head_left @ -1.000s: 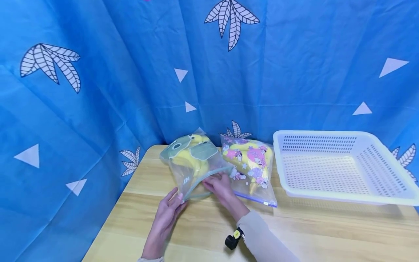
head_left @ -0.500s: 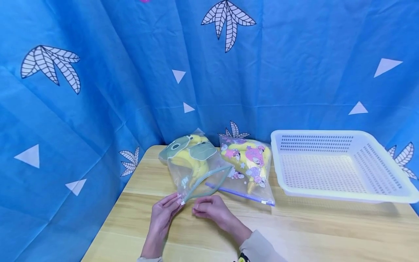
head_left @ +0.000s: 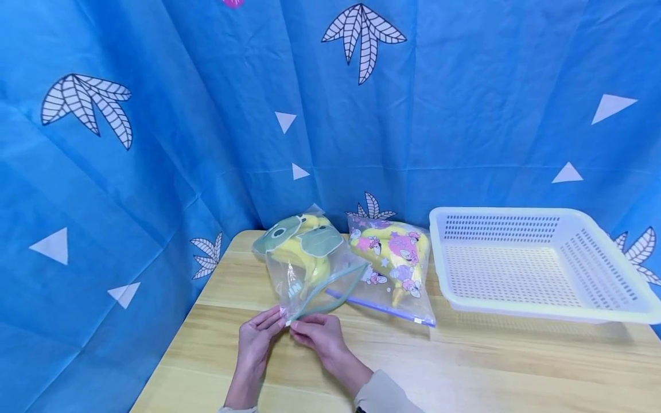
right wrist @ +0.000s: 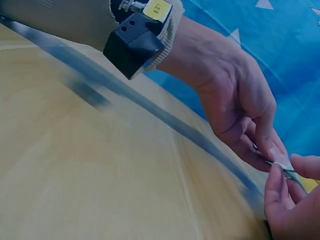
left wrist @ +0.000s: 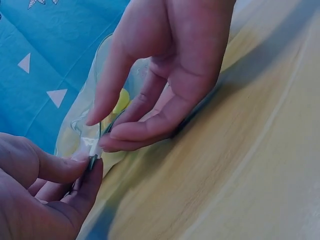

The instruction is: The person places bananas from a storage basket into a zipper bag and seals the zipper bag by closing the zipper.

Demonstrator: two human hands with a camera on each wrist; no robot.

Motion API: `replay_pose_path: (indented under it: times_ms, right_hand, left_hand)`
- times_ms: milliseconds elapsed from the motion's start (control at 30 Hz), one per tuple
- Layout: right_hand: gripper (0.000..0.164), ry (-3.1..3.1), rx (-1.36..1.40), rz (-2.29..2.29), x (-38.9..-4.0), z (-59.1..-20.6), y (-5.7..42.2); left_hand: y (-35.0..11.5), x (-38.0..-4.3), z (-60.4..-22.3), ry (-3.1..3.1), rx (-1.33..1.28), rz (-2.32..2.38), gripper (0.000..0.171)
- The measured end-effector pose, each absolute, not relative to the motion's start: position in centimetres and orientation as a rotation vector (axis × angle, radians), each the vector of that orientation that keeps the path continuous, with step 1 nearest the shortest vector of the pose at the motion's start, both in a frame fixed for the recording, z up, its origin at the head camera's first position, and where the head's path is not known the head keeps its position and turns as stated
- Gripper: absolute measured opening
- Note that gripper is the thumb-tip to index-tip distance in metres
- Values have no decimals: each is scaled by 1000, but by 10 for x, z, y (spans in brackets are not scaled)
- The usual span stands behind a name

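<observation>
A clear zip-lock bag (head_left: 322, 241) with a green print lies on the table, yellow bananas (head_left: 312, 265) inside. Its mouth gapes toward me. My left hand (head_left: 258, 337) pinches the bag's near left corner between thumb and fingers. Close by, my right hand (head_left: 321, 338) reaches to that corner. In the left wrist view its thumb (left wrist: 102, 102) and fingertips stand apart around the bag's edge, beside a white zip slider (left wrist: 94, 146). In the right wrist view the fingers of both hands nearly meet at the slider.
A second zip-lock bag (head_left: 405, 252), printed pink and purple with yellow fruit inside, lies to the right, its purple zip strip (head_left: 382, 308) toward me. A white perforated basket (head_left: 547, 312) stands farther right. Behind the wooden table (head_left: 465, 373) hangs a blue curtain (head_left: 465, 115).
My right hand has come away from the bag's mouth, drawn back toward me, then moved left to the corner beside my left hand. The left hand keeps its pinch there.
</observation>
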State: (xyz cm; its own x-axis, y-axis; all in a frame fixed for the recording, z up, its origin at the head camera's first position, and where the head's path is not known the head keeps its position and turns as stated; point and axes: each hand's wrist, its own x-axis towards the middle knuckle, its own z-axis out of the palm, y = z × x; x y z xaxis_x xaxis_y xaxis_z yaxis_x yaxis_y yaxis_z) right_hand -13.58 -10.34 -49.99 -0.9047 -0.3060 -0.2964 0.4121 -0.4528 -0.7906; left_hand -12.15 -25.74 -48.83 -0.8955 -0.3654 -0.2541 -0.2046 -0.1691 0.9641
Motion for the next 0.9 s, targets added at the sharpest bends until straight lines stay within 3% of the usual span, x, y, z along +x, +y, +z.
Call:
replay_pose_path:
  times_ms: [467,900]
  right_hand:
    - [21,1506,299,-2382,-139,-504,-123]
    - [26,1460,350,-2413,-156,-492,-78]
  left_hand:
    - [-260,-123,-492,-1903,698,-2242,50]
    - [-309,-109,-482,-1815,812,-2258,41]
